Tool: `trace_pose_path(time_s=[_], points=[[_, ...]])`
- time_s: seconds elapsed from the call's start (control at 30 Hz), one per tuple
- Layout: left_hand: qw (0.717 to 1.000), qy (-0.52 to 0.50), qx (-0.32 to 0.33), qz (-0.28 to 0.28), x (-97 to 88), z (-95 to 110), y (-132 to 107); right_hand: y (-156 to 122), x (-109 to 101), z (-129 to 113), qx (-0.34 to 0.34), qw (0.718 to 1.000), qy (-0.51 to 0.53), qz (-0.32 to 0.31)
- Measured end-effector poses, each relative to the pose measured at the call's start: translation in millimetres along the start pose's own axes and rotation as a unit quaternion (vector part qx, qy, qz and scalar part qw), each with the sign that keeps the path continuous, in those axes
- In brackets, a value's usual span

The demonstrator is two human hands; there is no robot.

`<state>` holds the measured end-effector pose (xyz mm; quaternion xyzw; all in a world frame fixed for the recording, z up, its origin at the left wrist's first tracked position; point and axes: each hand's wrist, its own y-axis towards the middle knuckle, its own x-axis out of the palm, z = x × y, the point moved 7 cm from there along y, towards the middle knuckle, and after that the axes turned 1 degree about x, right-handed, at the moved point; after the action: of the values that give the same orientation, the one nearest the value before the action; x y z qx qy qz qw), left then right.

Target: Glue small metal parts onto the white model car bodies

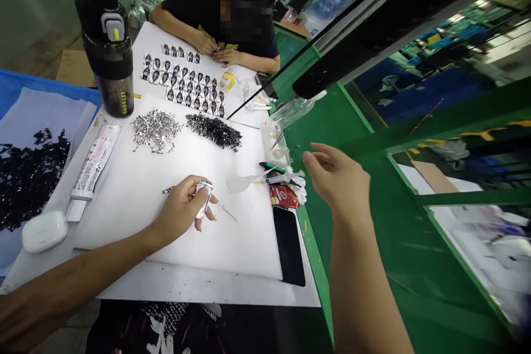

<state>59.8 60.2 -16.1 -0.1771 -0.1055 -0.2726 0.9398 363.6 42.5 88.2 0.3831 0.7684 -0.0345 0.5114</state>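
Note:
My left hand (180, 211) pinches a small silver metal part (204, 199) above a white foam board (174, 238). A thin wooden stick (227, 212) lies just beyond my fingers, and a tiny dark piece (168, 189) lies to their left. Farther up the board are a heap of silver metal parts (156, 130) and a heap of black parts (214, 131). My right hand (338, 178) hangs open over the green bench (332, 171), holding nothing. Nearest its fingertips is a clear syringe (282, 178).
A co-worker's hands (215, 50) work at rows of printed black-and-white pieces (182, 80) across the table. A dark water bottle (107, 50), adhesive tube (94, 161), white earbud case (45, 231), black phone (289, 246) and loose black parts (29, 180) stand around the board.

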Motion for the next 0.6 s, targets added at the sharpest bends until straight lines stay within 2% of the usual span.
trace_pose_path(time_s=[0.1,0.23,0.5,0.6], points=[[1.0,0.005,0.004,-0.001,0.0,1.6,-0.6,24.0,23.3,9.8,-0.017,0.999,-0.012,-0.03],[1.0,0.011,0.005,-0.002,0.2,2.3,-1.1,28.8,40.3,16.3,-0.027,0.999,-0.011,-0.036],[1.0,0.018,0.008,-0.013,1.5,1.6,-0.8,24.8,41.7,30.1,-0.033,0.999,0.025,0.027],[1.0,0.015,0.006,-0.013,1.6,0.8,-0.5,30.0,34.9,30.9,-0.035,0.997,0.047,0.047]])
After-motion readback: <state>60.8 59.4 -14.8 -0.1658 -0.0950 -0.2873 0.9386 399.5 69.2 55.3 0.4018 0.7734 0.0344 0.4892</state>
